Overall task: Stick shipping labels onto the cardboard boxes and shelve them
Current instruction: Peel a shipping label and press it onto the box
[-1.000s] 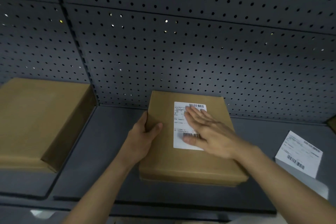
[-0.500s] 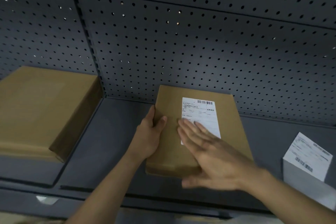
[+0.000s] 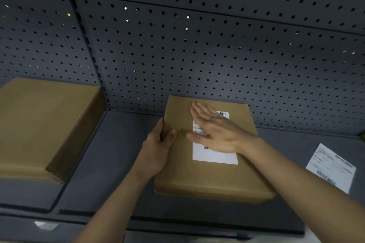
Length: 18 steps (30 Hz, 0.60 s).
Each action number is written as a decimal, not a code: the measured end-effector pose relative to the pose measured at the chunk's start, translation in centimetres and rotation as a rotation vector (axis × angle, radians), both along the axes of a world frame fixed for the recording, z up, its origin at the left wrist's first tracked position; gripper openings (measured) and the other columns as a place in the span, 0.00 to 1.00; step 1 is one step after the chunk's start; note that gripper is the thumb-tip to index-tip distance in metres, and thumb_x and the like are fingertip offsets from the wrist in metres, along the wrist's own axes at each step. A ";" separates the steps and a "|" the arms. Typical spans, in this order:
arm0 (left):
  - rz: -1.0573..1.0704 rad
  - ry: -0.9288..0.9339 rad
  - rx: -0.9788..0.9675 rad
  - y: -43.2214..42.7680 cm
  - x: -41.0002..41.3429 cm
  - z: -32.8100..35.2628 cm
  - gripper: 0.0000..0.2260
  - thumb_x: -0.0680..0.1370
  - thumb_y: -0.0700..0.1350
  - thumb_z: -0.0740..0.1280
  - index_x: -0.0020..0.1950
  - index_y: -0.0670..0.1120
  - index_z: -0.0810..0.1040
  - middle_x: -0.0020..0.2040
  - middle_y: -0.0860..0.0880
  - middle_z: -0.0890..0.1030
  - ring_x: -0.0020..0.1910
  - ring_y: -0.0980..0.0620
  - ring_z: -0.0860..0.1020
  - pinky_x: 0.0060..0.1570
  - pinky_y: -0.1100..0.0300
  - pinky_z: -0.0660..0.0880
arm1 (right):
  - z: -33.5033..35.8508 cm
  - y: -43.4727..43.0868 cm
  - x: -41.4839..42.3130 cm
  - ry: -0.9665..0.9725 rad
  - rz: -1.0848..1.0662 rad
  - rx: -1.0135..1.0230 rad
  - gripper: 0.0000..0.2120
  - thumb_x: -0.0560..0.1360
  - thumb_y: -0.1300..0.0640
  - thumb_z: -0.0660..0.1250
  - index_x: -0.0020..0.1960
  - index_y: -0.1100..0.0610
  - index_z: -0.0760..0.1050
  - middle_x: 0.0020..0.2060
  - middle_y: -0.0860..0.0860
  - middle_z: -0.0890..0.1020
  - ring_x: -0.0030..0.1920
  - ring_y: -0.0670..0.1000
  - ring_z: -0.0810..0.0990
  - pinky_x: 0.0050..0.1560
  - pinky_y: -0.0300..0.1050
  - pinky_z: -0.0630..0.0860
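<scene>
The left hand grips the left edge of a flat cardboard box, thumb on top. The right hand lies open and flat on the white label on the box's lid. The box rests on a dark shelf, its far end at the perforated back panel. A larger box sits left; another labelled package sits right.

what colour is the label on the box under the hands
White with black barcodes and print, on the label atop the brown box; head view.
</scene>
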State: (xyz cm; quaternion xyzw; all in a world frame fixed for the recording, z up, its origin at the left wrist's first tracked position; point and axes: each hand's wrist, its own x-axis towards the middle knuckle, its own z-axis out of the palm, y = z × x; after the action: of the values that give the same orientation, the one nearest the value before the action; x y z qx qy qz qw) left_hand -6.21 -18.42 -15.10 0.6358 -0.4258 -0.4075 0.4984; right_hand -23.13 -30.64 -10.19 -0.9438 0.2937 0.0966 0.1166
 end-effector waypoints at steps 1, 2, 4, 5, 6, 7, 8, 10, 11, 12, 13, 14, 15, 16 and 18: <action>0.000 -0.003 0.004 0.0 0.0 0.0 0.17 0.82 0.53 0.61 0.71 0.56 0.70 0.59 0.57 0.82 0.57 0.58 0.81 0.61 0.51 0.77 | 0.0 -0.5 0.4 0.005 -0.014 -0.002 0.50 0.69 0.23 0.35 0.79 0.56 0.35 0.78 0.49 0.34 0.76 0.43 0.31 0.76 0.41 0.35; 0.004 -0.011 0.007 0.0 0.0 0.0 0.17 0.83 0.54 0.60 0.72 0.56 0.69 0.60 0.57 0.82 0.57 0.57 0.81 0.62 0.51 0.76 | 0.0 -0.8 0.6 0.007 -0.024 -0.003 0.51 0.69 0.23 0.35 0.79 0.56 0.35 0.78 0.50 0.34 0.76 0.44 0.31 0.76 0.41 0.34; 0.006 -0.043 0.013 -0.1 0.1 -0.2 0.17 0.83 0.55 0.58 0.72 0.57 0.69 0.59 0.57 0.82 0.57 0.56 0.81 0.62 0.49 0.76 | -0.3 -0.8 0.8 0.005 -0.023 -0.023 0.53 0.67 0.21 0.34 0.79 0.57 0.35 0.78 0.51 0.34 0.76 0.45 0.31 0.77 0.43 0.35; 0.007 -0.056 0.014 -0.1 0.1 -0.2 0.16 0.83 0.54 0.57 0.71 0.57 0.69 0.58 0.57 0.82 0.56 0.56 0.81 0.61 0.48 0.76 | -0.3 -0.4 0.7 0.009 -0.017 -0.032 0.54 0.67 0.21 0.34 0.79 0.58 0.34 0.78 0.52 0.34 0.76 0.46 0.30 0.78 0.45 0.36; 0.009 -0.064 0.015 -0.1 0.0 -0.2 0.16 0.84 0.53 0.57 0.71 0.56 0.70 0.58 0.56 0.82 0.56 0.56 0.81 0.61 0.48 0.76 | -0.3 0.2 0.5 0.017 -0.004 -0.037 0.53 0.68 0.21 0.36 0.79 0.58 0.33 0.78 0.52 0.33 0.76 0.46 0.29 0.78 0.46 0.36; 0.016 -0.072 0.016 -0.2 0.0 -0.1 0.16 0.84 0.53 0.57 0.71 0.56 0.70 0.58 0.57 0.82 0.56 0.56 0.81 0.61 0.49 0.76 | -0.3 1.1 0.1 0.024 0.019 -0.039 0.52 0.69 0.21 0.37 0.79 0.57 0.32 0.77 0.52 0.32 0.76 0.46 0.28 0.78 0.47 0.37; 0.021 -0.077 0.016 -0.2 -0.1 -0.1 0.16 0.84 0.52 0.57 0.71 0.56 0.70 0.58 0.57 0.82 0.56 0.56 0.81 0.61 0.50 0.76 | -0.2 2.5 -0.3 0.027 0.056 -0.044 0.52 0.70 0.21 0.39 0.78 0.57 0.31 0.77 0.51 0.31 0.75 0.45 0.27 0.78 0.48 0.37; 0.034 -0.073 0.023 -0.3 -0.1 -0.2 0.16 0.84 0.52 0.57 0.72 0.55 0.70 0.59 0.57 0.82 0.58 0.57 0.80 0.63 0.50 0.75 | 0.0 5.7 -1.5 0.018 0.143 -0.066 0.52 0.71 0.21 0.43 0.79 0.57 0.32 0.77 0.52 0.31 0.75 0.46 0.26 0.78 0.47 0.36; 0.038 -0.069 0.026 -0.3 -0.1 -0.3 0.17 0.84 0.53 0.58 0.72 0.54 0.69 0.60 0.57 0.81 0.59 0.56 0.80 0.64 0.50 0.74 | 0.1 7.2 -2.2 0.008 0.183 -0.077 0.53 0.71 0.22 0.45 0.79 0.58 0.33 0.77 0.52 0.31 0.75 0.46 0.26 0.77 0.47 0.34; 0.039 -0.073 0.030 -0.4 0.0 -0.4 0.17 0.83 0.53 0.58 0.73 0.54 0.69 0.61 0.56 0.81 0.59 0.56 0.79 0.64 0.49 0.74 | 0.1 8.4 -2.9 0.001 0.213 -0.085 0.54 0.71 0.22 0.48 0.79 0.59 0.35 0.77 0.52 0.32 0.75 0.46 0.27 0.77 0.45 0.34; 0.039 -0.081 0.032 -0.4 0.0 -0.5 0.17 0.83 0.54 0.58 0.72 0.54 0.69 0.60 0.57 0.81 0.59 0.56 0.79 0.64 0.49 0.74 | 0.1 9.1 -3.4 -0.002 0.234 -0.090 0.54 0.71 0.22 0.49 0.79 0.59 0.36 0.77 0.52 0.33 0.76 0.45 0.28 0.76 0.44 0.33; 0.036 -0.085 0.032 -0.4 0.0 -0.5 0.17 0.83 0.54 0.58 0.72 0.55 0.69 0.60 0.57 0.81 0.59 0.56 0.79 0.64 0.49 0.74 | 0.2 9.4 -3.8 -0.001 0.241 -0.088 0.53 0.72 0.23 0.50 0.79 0.58 0.36 0.78 0.51 0.33 0.76 0.45 0.28 0.76 0.43 0.34; 0.034 -0.088 0.034 -0.4 0.0 -0.6 0.17 0.83 0.55 0.58 0.72 0.55 0.69 0.60 0.57 0.81 0.59 0.57 0.79 0.64 0.49 0.73 | 0.3 9.3 -4.0 0.002 0.235 -0.081 0.52 0.72 0.23 0.50 0.79 0.57 0.36 0.77 0.50 0.33 0.76 0.44 0.28 0.75 0.42 0.33; 0.032 -0.090 0.032 -0.4 0.0 -0.6 0.18 0.82 0.56 0.58 0.72 0.55 0.69 0.60 0.57 0.81 0.60 0.57 0.79 0.64 0.49 0.73 | 0.4 8.9 -4.0 0.007 0.219 -0.070 0.51 0.73 0.23 0.50 0.79 0.56 0.35 0.77 0.49 0.32 0.75 0.42 0.28 0.75 0.41 0.33; 0.035 -0.084 0.035 -0.5 0.1 -0.6 0.21 0.81 0.58 0.58 0.73 0.56 0.68 0.62 0.57 0.80 0.60 0.57 0.79 0.65 0.50 0.74 | 0.5 7.7 -3.5 0.024 0.181 -0.054 0.50 0.72 0.23 0.45 0.79 0.55 0.33 0.76 0.47 0.30 0.74 0.40 0.26 0.76 0.41 0.32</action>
State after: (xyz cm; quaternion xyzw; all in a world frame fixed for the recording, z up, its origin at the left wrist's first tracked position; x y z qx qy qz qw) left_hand -6.14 -18.87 -15.70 0.6682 -0.4280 -0.3792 0.4760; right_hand -26.68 -22.98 -9.71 -0.9681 0.2109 0.1101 0.0784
